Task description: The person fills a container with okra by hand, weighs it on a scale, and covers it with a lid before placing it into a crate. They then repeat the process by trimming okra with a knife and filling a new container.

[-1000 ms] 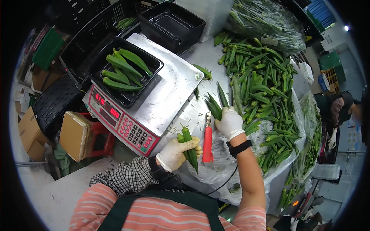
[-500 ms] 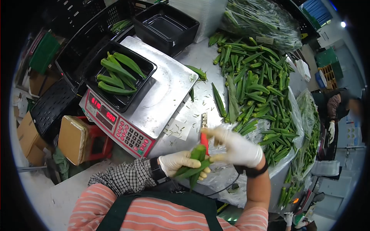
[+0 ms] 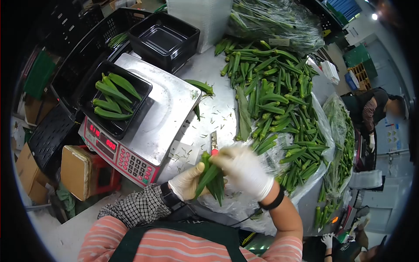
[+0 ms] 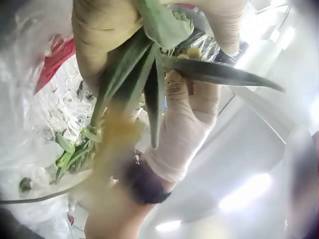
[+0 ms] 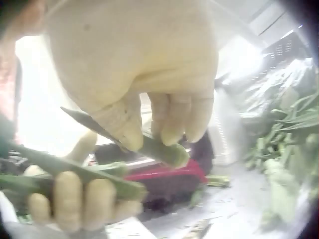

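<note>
Close in front of the body, my gloved left hand (image 3: 185, 181) holds several green okra pods (image 3: 214, 181), their tips pointing down. In the right wrist view its fingers (image 5: 70, 194) curl round them. My gloved right hand (image 3: 246, 170) is right above the bunch; in that view it pinches one okra pod (image 5: 167, 152) between thumb and fingers. A red-handled tool with a narrow metal blade (image 3: 213, 139) lies on the table, mostly hidden by the right hand. Loose okra (image 3: 279, 96) is heaped on the right.
A digital scale (image 3: 170, 91) at left bears a black tray (image 3: 142, 89) with several okra pods. Behind it stand more black trays (image 3: 187, 43). Bagged okra (image 3: 279, 22) is at the back. Clear plastic (image 3: 233, 198) lies below the hands; another person (image 3: 371, 107) stands at right.
My right hand came from the loose okra over to the left hand, bringing pods. The left hand's bunch has grown. The view has shifted, so the scale sits farther left.
</note>
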The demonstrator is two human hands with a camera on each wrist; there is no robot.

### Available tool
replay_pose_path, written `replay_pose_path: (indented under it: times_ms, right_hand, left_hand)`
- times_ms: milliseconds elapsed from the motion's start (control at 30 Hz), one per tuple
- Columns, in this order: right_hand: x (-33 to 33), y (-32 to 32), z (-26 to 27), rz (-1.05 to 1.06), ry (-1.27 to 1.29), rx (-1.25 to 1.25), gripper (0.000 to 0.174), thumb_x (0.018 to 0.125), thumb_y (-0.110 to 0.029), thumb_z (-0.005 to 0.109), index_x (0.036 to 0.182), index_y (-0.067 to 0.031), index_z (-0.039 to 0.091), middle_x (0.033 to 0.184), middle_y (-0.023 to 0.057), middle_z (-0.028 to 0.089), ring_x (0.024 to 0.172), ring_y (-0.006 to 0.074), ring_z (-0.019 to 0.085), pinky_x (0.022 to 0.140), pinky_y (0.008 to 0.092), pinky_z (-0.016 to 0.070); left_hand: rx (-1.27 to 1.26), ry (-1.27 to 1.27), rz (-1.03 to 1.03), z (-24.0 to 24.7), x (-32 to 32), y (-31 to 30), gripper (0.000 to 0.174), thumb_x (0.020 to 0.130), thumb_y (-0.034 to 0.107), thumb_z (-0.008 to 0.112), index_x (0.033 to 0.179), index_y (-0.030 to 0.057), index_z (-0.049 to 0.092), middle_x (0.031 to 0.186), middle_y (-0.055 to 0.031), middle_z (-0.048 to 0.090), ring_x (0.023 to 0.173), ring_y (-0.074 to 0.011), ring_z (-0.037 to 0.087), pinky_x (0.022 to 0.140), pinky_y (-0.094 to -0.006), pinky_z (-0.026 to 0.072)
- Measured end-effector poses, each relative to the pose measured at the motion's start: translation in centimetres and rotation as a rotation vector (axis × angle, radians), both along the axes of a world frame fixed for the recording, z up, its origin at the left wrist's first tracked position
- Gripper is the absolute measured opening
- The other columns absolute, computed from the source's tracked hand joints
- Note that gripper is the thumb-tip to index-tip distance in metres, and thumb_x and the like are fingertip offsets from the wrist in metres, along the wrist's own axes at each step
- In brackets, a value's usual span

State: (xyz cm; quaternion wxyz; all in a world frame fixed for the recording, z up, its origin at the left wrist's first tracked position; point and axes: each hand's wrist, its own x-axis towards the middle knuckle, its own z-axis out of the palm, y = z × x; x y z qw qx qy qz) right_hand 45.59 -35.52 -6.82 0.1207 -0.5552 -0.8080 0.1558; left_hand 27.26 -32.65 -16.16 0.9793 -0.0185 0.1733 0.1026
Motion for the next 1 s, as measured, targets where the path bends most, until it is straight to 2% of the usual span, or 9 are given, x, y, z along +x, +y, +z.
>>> replay_pose_path:
  times_ms: [100, 167, 233, 300, 367, 433, 500, 767, 1000]
  right_hand:
    - [0.3, -0.3, 0.4, -0.022, 0.294, 0.02, 0.04, 0.067, -0.001, 0.056, 0.107, -0.0042, 0.055, 0.104, 0.0181, 0.055, 0.085, 0.0319, 0.056, 0.074, 0.0383, 0.0475]
    - [6.2, 2.5, -1.7, -0.209, 0.014, 0.356, 0.052, 0.067, 0.003, 0.055, 0.118, -0.005, 0.05, 0.115, 0.0213, 0.05, 0.087, 0.0348, 0.056, 0.077, 0.0393, 0.0479]
    - [9.7, 4.4, -2.1, -0.599, -0.403, 0.405, 0.062, 0.065, 0.005, 0.055, 0.125, -0.0061, 0.044, 0.12, 0.0229, 0.046, 0.087, 0.0354, 0.056, 0.075, 0.0406, 0.0485]
    - [12.3, 6.6, -3.5, -0.668, -0.545, 0.222, 0.074, 0.061, 0.006, 0.056, 0.131, -0.0093, 0.038, 0.124, 0.0269, 0.043, 0.092, 0.0379, 0.057, 0.077, 0.0415, 0.049]
    - [13.0, 8.1, -5.4, -0.546, -0.632, 0.12, 0.073, 0.061, 0.003, 0.057, 0.131, -0.0125, 0.041, 0.125, 0.0262, 0.043, 0.087, 0.0361, 0.058, 0.074, 0.0419, 0.0494]
    - [12.8, 8.6, -6.9, -0.461, -0.793, 0.06, 0.021, 0.071, -0.009, 0.056, 0.091, -0.0111, 0.061, 0.094, 0.0134, 0.055, 0.076, 0.0279, 0.058, 0.064, 0.0391, 0.0475]
    - [12.5, 8.2, -7.5, -0.486, -0.813, 0.038, 0.011, 0.07, -0.008, 0.057, 0.08, -0.0108, 0.06, 0.085, 0.0102, 0.054, 0.077, 0.0267, 0.059, 0.063, 0.0392, 0.0476]
    - [12.3, 0.1, -2.1, -0.47, -0.229, 0.536, 0.026, 0.065, 0.003, 0.059, 0.089, -0.0075, 0.059, 0.11, 0.0111, 0.057, 0.08, 0.0301, 0.055, 0.068, 0.0376, 0.0476]
    - [-1.2, -5.4, 1.4, 0.173, -0.097, 0.418, 0.029, 0.063, -0.013, 0.061, 0.093, -0.0105, 0.059, 0.112, 0.0126, 0.054, 0.077, 0.0212, 0.053, 0.066, 0.0332, 0.0467]
  left_hand:
    - [0.032, -0.012, -0.007, -0.5, 0.7, -0.4, 0.059, 0.081, 0.025, 0.065, 0.129, 0.003, 0.037, 0.113, -0.0138, 0.056, 0.107, -0.0271, 0.054, 0.098, -0.0452, 0.039]
    - [0.088, -0.042, -0.069, -0.1, 0.5, 0.2, 0.057, 0.081, 0.016, 0.063, 0.129, 0.0012, 0.036, 0.109, -0.0136, 0.058, 0.102, -0.0263, 0.057, 0.095, -0.0447, 0.0415]
    - [0.069, -0.027, -0.019, 0.1, 0.4, 0.5, 0.054, 0.081, 0.01, 0.06, 0.129, -0.0004, 0.036, 0.106, -0.0135, 0.059, 0.097, -0.0262, 0.059, 0.093, -0.0438, 0.0437]
    - [0.055, 0.05, 0.015, 0.0, -0.1, 0.4, 0.054, 0.081, 0.011, 0.061, 0.128, -0.0003, 0.037, 0.106, -0.0135, 0.059, 0.097, -0.0273, 0.059, 0.092, -0.044, 0.0439]
    - [0.078, 0.049, 0.017, -0.4, -0.4, 0.3, 0.054, 0.08, 0.012, 0.061, 0.128, 0.0012, 0.038, 0.106, -0.0132, 0.059, 0.097, -0.0268, 0.058, 0.092, -0.0436, 0.0437]
    - [0.053, 0.11, 0.016, -0.5, -0.6, 0.1, 0.055, 0.08, 0.013, 0.062, 0.128, 0.0029, 0.038, 0.106, -0.0126, 0.058, 0.096, -0.0256, 0.058, 0.092, -0.0427, 0.0439]
    - [0.051, 0.127, 0.007, -0.3, -0.5, 0.0, 0.055, 0.08, 0.013, 0.062, 0.128, 0.0034, 0.038, 0.106, -0.0123, 0.058, 0.096, -0.0255, 0.058, 0.092, -0.0424, 0.0437]
    - [0.121, 0.108, -0.037, 0.5, 0.2, -0.2, 0.054, 0.083, 0.018, 0.059, 0.129, 0.0018, 0.037, 0.111, -0.0133, 0.056, 0.101, -0.0272, 0.056, 0.095, -0.0432, 0.0408]
    - [-0.016, -0.135, -0.014, 0.0, 1.5, -1.0, 0.043, 0.089, 0.026, 0.055, 0.123, 0.0023, 0.044, 0.114, -0.0139, 0.056, 0.102, -0.0213, 0.057, 0.088, -0.0382, 0.0459]
